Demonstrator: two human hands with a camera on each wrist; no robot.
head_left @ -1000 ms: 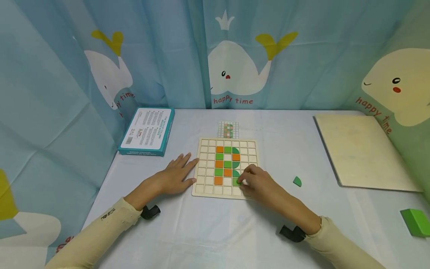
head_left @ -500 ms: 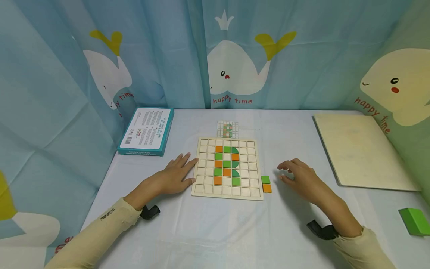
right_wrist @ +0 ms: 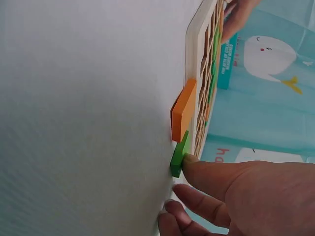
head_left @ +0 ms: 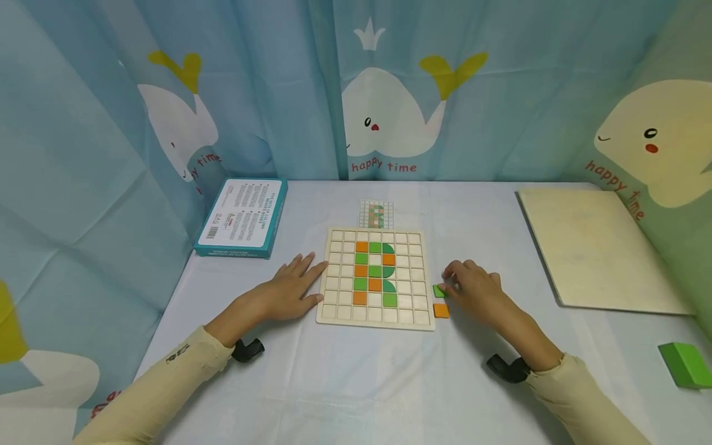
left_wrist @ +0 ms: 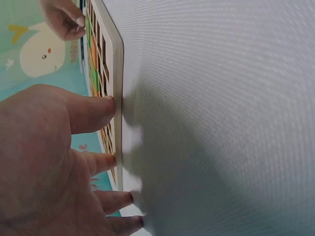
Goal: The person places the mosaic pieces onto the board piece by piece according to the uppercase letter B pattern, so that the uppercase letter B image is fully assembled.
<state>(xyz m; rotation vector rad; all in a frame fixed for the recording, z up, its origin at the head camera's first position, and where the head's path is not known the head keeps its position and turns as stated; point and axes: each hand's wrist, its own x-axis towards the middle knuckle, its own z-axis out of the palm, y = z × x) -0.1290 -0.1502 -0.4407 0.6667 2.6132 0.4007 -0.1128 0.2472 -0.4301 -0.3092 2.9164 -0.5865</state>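
My left hand [head_left: 293, 289] lies flat with fingers spread, its fingertips touching the left edge of a wooden grid board [head_left: 339, 315]. Orange, light green and dark green pieces form an R-like pattern on the board. At the board's right side, my right hand [head_left: 474, 289] grips a light green square tile [head_left: 437, 291]. In the right wrist view its thumb [right_wrist: 211, 172] presses on that green tile [right_wrist: 178, 160], with the other fingers curled close by. An orange square tile [head_left: 441, 311] lies just nearer, beside the board.
A small pattern card [head_left: 376, 214] lies behind the board. A teal and white box [head_left: 241, 216] stands at the back left, a wooden panel [head_left: 603, 247] at the right. A green block [head_left: 685, 366] sits near the right edge. A curtain [head_left: 306, 93] hangs behind.
My right hand left the board, went right, then came back to the green tile. That tile has shifted away from the orange one. The dark green quarter piece is no longer visible. My left hand stayed.
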